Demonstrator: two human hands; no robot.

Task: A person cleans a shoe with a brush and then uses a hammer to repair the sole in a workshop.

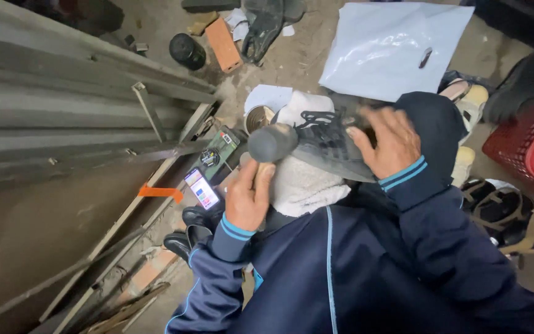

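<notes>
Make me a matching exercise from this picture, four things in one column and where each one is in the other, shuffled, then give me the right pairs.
Things:
1. Round-headed hammer with wooden handle
2. Dark lace-up shoe
3. Smartphone with lit screen
4. Red plastic mesh basket

Places:
A. At the right edge of the view
B. Lying on the ground beside the grey metal sheets
C. Gripped in the left hand
D. Steadied under the right hand on a white cloth

Pairs: 1-C, 2-D, 3-B, 4-A
</notes>
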